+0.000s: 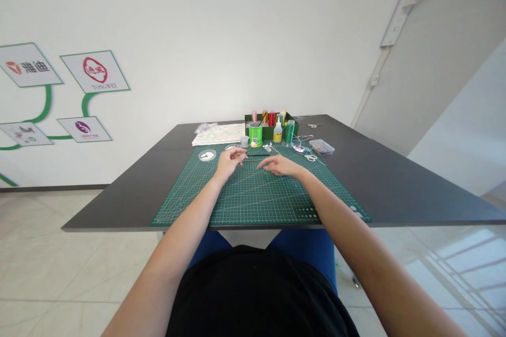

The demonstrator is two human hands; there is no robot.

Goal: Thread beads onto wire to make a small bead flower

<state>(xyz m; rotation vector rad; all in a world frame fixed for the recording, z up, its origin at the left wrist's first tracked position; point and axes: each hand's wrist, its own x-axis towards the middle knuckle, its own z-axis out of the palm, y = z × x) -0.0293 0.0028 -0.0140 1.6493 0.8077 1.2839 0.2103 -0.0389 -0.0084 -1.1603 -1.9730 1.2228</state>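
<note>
My left hand (231, 162) hovers over the green cutting mat (241, 200), its fingers pinched together; whatever lies between them is too small to make out. To its right, my right hand (281, 165) is palm down with the index finger stretched toward the left hand and the other fingers loosely bent. Nothing shows in it. A thin dark stick-like tool (258, 155) and a slim metal-looking one (253, 160) lie on the mat just beyond and between the hands. Faint green strands near the right hand are too fine to identify.
Behind the hands stand a green can (255, 136), a yellow glue bottle (278, 131), a green thread spool (290, 130) and a dark green box (271, 133) of spools. White-handled scissors (310, 158) and a clear plastic case (321, 147) lie right; a round dish (207, 155) sits left.
</note>
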